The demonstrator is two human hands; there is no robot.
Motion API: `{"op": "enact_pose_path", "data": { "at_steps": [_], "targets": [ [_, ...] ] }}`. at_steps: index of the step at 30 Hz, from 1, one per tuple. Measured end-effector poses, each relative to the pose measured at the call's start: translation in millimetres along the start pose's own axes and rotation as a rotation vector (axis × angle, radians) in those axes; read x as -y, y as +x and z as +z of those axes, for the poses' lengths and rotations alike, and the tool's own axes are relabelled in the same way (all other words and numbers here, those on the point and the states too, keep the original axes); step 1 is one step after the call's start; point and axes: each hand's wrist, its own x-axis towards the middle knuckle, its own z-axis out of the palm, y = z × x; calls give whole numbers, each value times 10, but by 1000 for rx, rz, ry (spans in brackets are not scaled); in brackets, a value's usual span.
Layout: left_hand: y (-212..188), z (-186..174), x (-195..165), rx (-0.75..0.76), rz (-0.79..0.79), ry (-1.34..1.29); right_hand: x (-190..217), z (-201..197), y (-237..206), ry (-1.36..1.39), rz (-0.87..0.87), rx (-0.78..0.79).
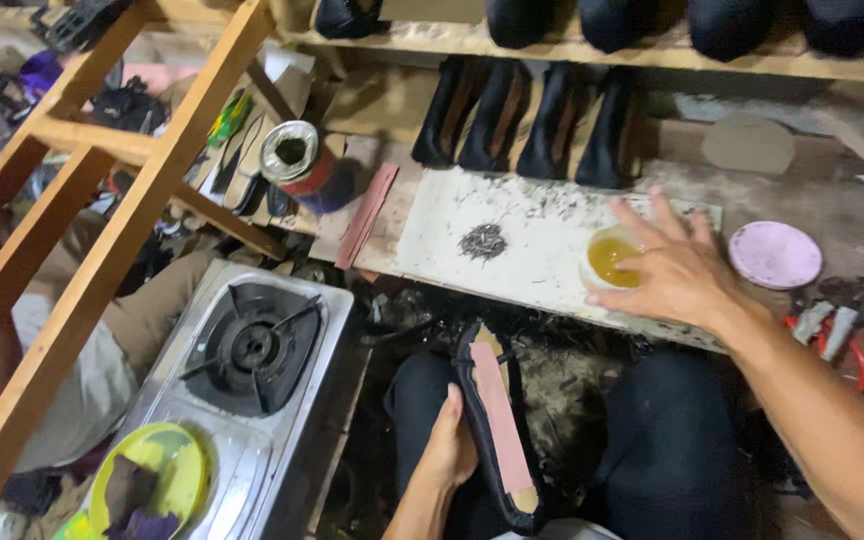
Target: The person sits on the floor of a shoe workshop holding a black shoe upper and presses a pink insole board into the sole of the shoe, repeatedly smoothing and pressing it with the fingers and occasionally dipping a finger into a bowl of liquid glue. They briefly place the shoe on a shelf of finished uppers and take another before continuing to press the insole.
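Note:
My left hand (447, 452) grips a black shoe upper (500, 430) turned sole side up, with a pink insole strip showing, resting on my lap. My right hand (667, 265) reaches over a small white cup of yellow glue (607, 260), its fingers spread and touching the cup's rim. The cup stands on a white work board (512, 225). A small pile of dark tacks (483, 241) lies on the board to the left of the cup.
A steel gas stove (252, 350) sits at the left with a yellow-green bowl (152, 480) on it. A tin can (297, 160), a wooden frame (102, 200), several black shoes (522, 115) behind the board, a pink lid (775, 254) and red-handled pliers (832, 335) surround me.

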Motion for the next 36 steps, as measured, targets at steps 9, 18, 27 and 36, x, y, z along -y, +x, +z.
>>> {"op": "enact_pose_path", "data": {
  "at_steps": [9,18,27,36],
  "targets": [
    [-2,511,-80,113,231,295,377,86,-732,737,-239,-280],
    [-114,920,-208,261,290,479,1322,164,-1204,470,-575,-476],
    [-165,970,-272,261,273,623,1227,20,-1111,475,-426,-423],
    [-121,944,-250,222,124,463,1122,106,-1080,427,-589,-502]
  ]
}}
